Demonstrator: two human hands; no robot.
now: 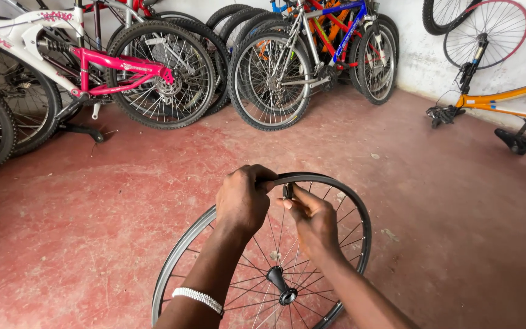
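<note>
Both forearms reach out from the bottom edge to one bare bicycle wheel [263, 256] standing upright on the red floor [92, 231], hub [280, 283] below the hands. At the top of the rim, the left hand [241, 201] wraps its fingers closed around the rim itself — the right hand [315, 220], just beside it, pinches a small dark tool [288, 191] against the rim, fingers narrow. One wheel, one tool, two hands; several bicycles [123, 73] lean along the wall.
</note>
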